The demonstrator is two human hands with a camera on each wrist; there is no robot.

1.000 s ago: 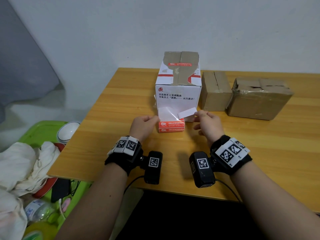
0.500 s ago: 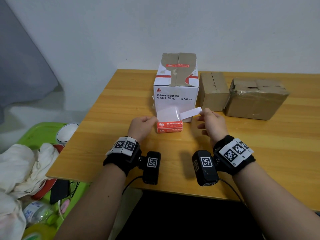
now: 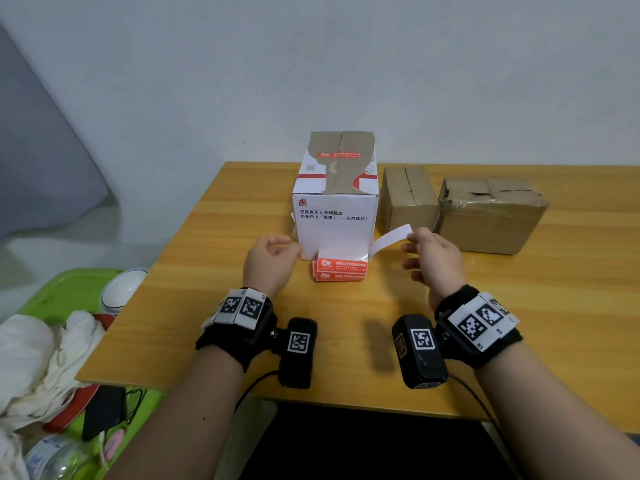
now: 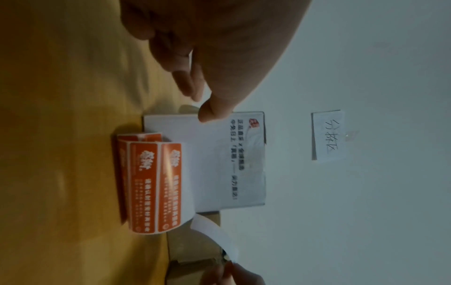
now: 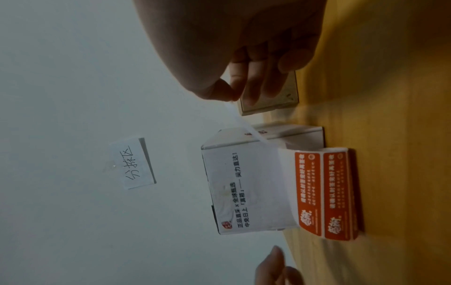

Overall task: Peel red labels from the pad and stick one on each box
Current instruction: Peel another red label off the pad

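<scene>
A pad of red labels [image 3: 341, 270] lies on the wooden table [image 3: 214, 306], right in front of a tall white box [image 3: 336, 220] that carries one red label [image 3: 339, 154] on its torn top. My right hand [image 3: 412, 235] pinches a peeled label [image 3: 393, 237], seen from its white back, between thumb and forefinger [image 5: 234, 92]. The label's [image 5: 244, 123] lower end still meets the pad's [image 5: 327, 192] right corner. My left hand [image 3: 287, 247] hovers left of the pad, loosely curled, holding nothing [image 4: 197, 96]. Two brown boxes [image 3: 408, 195] [image 3: 491, 216] stand to the right.
A handwritten paper note [image 4: 327, 135] is taped to the wall behind the boxes. Beyond the table's left edge, lower down, sit a green tray [image 3: 62, 296], a white bowl [image 3: 121, 292] and crumpled white cloths [image 3: 34, 358].
My left hand has let go of the pad and drawn back to the left. My right hand has pulled the label up and to the right, peeling it further off.
</scene>
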